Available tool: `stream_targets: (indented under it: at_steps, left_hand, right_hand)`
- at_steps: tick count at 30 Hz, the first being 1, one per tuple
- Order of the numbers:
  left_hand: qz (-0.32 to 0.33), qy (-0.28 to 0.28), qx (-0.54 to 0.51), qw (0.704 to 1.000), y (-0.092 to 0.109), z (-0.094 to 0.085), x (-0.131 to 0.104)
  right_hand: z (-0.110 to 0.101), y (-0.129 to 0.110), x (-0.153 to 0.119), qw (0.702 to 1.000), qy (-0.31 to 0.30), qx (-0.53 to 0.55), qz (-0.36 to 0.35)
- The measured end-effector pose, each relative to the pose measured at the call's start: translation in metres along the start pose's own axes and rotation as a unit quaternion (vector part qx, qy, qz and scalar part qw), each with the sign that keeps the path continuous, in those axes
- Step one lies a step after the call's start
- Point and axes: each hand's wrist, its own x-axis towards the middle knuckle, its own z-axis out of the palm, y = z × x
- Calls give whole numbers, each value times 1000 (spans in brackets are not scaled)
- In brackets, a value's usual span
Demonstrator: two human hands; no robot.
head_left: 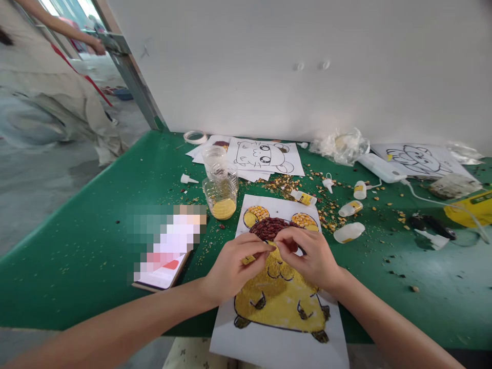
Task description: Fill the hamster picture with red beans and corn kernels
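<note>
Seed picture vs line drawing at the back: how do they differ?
The seed picture is mostly filled in; the line drawing is mostly bare outline. The seed picture sticks out past the table's near edge; the line drawing lies fully on it, near the white panel. Both show animals on white paper.

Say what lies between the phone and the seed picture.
In the head view: farther back, a clear cup holding yellow grains; scattered grains; and nearer, the left forearm and hand.
</note>
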Motion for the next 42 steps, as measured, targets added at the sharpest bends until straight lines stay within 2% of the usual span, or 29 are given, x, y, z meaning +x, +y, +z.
stream_targets:
  at_steps: [9,19,27,35,42]
  left_hand:
    - [-5,-3,7,1000,1,0,1]
    - [5,1,13,1000,2,1,2]
    - [1,5,7,1000,1,0,2]
    - [3,6,-10,1000,3,-1,3]
    - [-8,6,-16,1000,2,0,1]
  right_hand:
    - [0,0,-1,999,-29,12,-34]
    - [5,2,0,997,1,-56,-54]
    - [1,3,0,998,16,-51,-24]
    - [-7,7,-5,995,-11,94,37]
    - [-2,7,-2,996,-6,30,82]
